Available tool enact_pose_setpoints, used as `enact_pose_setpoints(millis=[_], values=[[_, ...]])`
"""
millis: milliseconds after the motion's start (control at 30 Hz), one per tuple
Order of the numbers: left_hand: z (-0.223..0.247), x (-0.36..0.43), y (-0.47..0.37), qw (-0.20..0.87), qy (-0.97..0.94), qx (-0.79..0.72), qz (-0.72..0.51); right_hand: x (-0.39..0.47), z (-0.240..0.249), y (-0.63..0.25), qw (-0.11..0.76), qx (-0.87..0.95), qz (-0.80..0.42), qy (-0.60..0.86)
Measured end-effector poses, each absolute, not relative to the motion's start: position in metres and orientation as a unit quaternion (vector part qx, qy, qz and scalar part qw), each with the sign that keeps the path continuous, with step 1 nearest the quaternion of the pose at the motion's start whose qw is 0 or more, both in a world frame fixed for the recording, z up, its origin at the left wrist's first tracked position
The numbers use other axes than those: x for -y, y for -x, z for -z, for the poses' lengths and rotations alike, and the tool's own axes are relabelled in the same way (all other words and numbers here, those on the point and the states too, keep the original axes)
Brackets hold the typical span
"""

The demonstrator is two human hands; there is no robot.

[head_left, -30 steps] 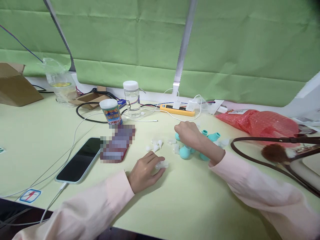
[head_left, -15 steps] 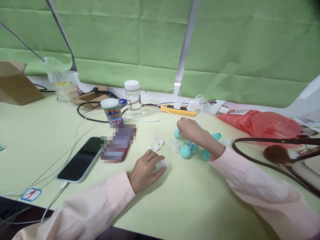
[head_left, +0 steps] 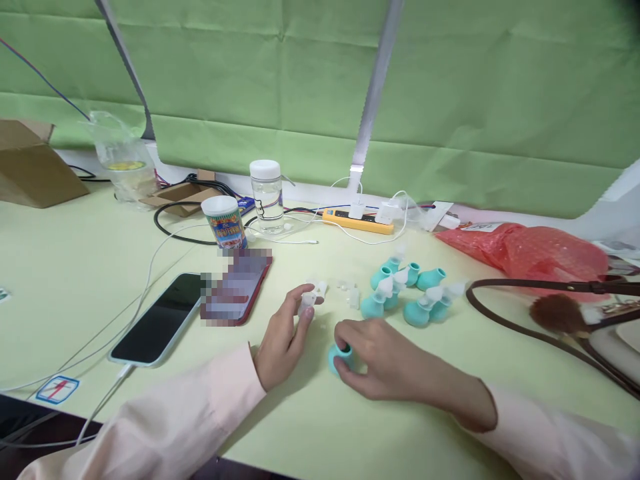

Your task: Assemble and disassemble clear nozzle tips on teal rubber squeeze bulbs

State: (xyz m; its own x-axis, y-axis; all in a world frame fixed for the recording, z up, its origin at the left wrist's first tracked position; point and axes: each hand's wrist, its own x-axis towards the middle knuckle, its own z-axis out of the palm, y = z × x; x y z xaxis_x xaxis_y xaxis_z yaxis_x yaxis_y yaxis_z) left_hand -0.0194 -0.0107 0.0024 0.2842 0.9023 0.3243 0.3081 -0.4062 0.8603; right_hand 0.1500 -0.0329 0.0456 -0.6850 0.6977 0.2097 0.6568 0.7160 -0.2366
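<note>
Right hand (head_left: 373, 359) pinching a round teal bulb (head_left: 335, 359) near its mouth, left hand (head_left: 284, 339) pinching a translucent whitish piece (head_left: 307, 302)

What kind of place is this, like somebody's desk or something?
It looks like a worktable, maybe in an office or small workshop, though I can't be sure. There's a yellow power strip with plugs in it, a phone on a cable and little teal bulbs grouped together.
</note>
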Motion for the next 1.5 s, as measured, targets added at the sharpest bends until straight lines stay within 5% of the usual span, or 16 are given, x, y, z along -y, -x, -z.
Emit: enact_pose_setpoints(millis=[133,400,1067,1500], values=[[-0.002,0.011,0.019,0.444,-0.684,-0.382,-0.434,0.038,-0.006,-0.150,0.326,0.855,-0.159,0.372],[-0.008,0.004,0.018,0.565,-0.620,-0.321,-0.440,0.033,0.012,-0.153,0.410,0.788,-0.208,0.408],[-0.007,-0.005,0.021,0.631,-0.539,-0.364,-0.423,0.037,0.011,-0.156,0.417,0.766,-0.217,0.438],[-0.007,-0.005,0.021,0.651,-0.565,-0.344,-0.372,0.027,0.019,-0.157,0.450,0.776,-0.108,0.428]])
